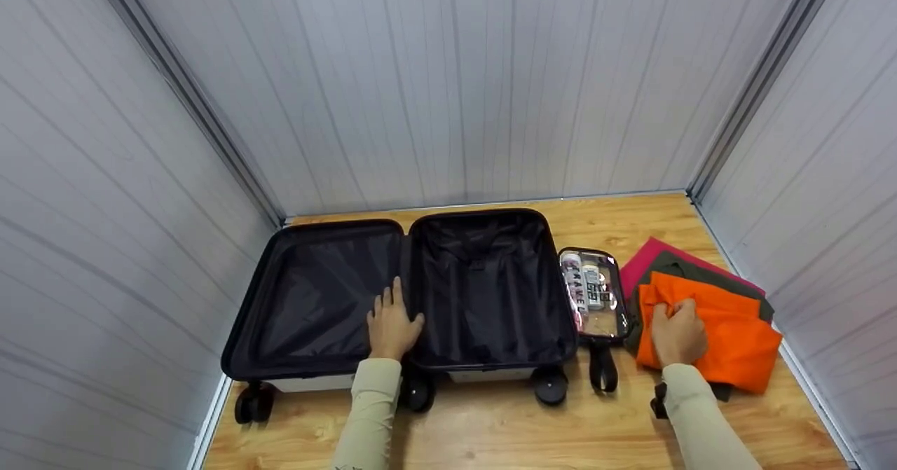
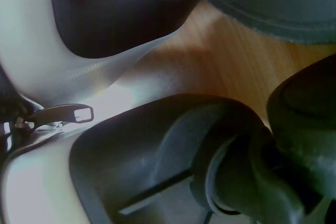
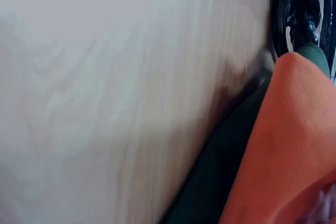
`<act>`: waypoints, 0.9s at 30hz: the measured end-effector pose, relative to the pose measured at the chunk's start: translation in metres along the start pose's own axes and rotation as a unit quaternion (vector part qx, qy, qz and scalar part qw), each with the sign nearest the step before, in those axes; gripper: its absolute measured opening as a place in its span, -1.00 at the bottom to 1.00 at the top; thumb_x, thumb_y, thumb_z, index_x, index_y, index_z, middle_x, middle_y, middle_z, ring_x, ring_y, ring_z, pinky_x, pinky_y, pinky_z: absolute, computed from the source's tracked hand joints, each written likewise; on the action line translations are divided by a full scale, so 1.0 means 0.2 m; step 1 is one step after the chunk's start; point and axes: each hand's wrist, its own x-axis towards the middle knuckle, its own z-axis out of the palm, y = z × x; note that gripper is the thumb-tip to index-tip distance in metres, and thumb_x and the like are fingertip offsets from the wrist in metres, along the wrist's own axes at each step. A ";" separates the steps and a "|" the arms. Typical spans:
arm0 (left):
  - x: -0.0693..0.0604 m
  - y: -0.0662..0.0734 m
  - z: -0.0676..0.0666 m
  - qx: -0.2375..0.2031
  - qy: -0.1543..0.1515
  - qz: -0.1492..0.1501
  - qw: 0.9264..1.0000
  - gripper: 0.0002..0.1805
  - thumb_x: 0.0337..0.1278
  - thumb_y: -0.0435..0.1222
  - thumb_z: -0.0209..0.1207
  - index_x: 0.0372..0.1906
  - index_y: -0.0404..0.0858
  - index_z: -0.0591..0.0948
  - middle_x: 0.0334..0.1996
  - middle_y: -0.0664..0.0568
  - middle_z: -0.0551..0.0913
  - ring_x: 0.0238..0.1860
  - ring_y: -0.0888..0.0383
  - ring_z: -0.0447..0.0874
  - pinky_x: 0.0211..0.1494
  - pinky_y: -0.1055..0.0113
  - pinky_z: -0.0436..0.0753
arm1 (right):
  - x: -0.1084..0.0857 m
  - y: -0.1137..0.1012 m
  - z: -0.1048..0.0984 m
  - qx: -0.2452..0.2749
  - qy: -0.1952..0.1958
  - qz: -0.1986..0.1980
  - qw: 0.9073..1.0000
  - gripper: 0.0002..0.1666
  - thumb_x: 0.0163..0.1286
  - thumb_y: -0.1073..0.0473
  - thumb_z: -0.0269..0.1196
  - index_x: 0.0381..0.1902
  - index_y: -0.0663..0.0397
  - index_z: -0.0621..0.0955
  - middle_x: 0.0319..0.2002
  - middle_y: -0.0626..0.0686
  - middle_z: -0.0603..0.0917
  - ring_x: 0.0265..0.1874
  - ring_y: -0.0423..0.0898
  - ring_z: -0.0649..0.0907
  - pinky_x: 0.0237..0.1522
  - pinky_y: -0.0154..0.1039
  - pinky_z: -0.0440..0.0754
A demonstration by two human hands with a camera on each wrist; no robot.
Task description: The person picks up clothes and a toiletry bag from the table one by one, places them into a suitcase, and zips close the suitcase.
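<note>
An open suitcase [image 1: 490,302] lies flat on the floor, both halves dark inside with nothing in them. My left hand [image 1: 392,324] rests with fingers spread over the middle, where the two halves meet. My right hand [image 1: 678,335] pinches the orange cloth [image 1: 736,337] near its left side, on top of a pile. Beneath it are a dark green cloth [image 1: 690,268] and a magenta cloth [image 1: 641,258]. In the right wrist view the orange cloth [image 3: 294,129] overlaps dark fabric [image 3: 215,166]. The left wrist view shows a black wheel housing [image 2: 152,156], not the hand.
A clear pouch [image 1: 592,295] with bottles inside stands between suitcase and cloths, its black strap [image 1: 603,368] toward me. Suitcase wheels [image 1: 550,386] stick out at the near edge. Pale walls [image 1: 483,85] enclose the wooden floor [image 1: 490,428] at the back and both sides.
</note>
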 end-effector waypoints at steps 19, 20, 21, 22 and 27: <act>0.00 -0.01 0.01 0.002 0.007 0.003 1.000 -0.01 0.27 -0.04 0.29 0.66 -0.19 0.05 0.53 -0.33 0.28 0.54 -0.33 0.23 0.47 -0.34 0.28 | -0.01 0.02 0.06 -0.045 -0.078 -0.025 0.996 -0.61 0.43 -0.01 0.25 -0.01 0.16 0.50 0.15 0.33 0.28 -0.14 0.40 0.56 -0.29 0.18 0.53; 0.01 -0.01 0.02 0.002 0.006 0.002 1.000 -0.01 0.28 -0.04 0.28 0.66 -0.18 0.05 0.53 -0.33 0.28 0.54 -0.33 0.22 0.47 -0.34 0.27 | -0.01 0.02 0.06 -0.044 -0.076 -0.023 0.996 -0.60 0.42 -0.01 0.27 -0.02 0.17 0.49 0.15 0.34 0.27 -0.14 0.41 0.56 -0.30 0.18 0.54; 0.01 -0.01 0.02 0.002 0.006 0.002 1.000 -0.01 0.28 -0.04 0.28 0.66 -0.18 0.05 0.53 -0.33 0.28 0.54 -0.32 0.22 0.48 -0.34 0.27 | -0.01 0.02 0.06 -0.046 -0.075 -0.020 0.996 -0.59 0.41 -0.01 0.29 -0.02 0.17 0.47 0.15 0.35 0.26 -0.13 0.42 0.56 -0.30 0.19 0.55; 0.01 -0.01 0.02 0.001 0.005 0.002 1.000 -0.01 0.28 -0.04 0.28 0.66 -0.18 0.05 0.53 -0.32 0.27 0.54 -0.32 0.22 0.48 -0.34 0.27 | -0.01 0.02 0.06 -0.048 -0.074 -0.019 0.996 -0.57 0.40 -0.02 0.30 -0.02 0.18 0.46 0.14 0.36 0.25 -0.11 0.43 0.54 -0.30 0.21 0.55; 0.01 -0.01 0.01 -0.004 0.003 0.002 1.000 -0.02 0.29 -0.04 0.27 0.66 -0.17 0.04 0.55 -0.31 0.26 0.55 -0.31 0.20 0.49 -0.33 0.26 | 0.01 0.01 0.05 -0.089 -0.093 -0.020 0.991 -0.42 0.36 -0.13 0.33 0.00 0.21 0.41 0.10 0.41 0.30 -0.04 0.48 0.52 -0.23 0.31 0.56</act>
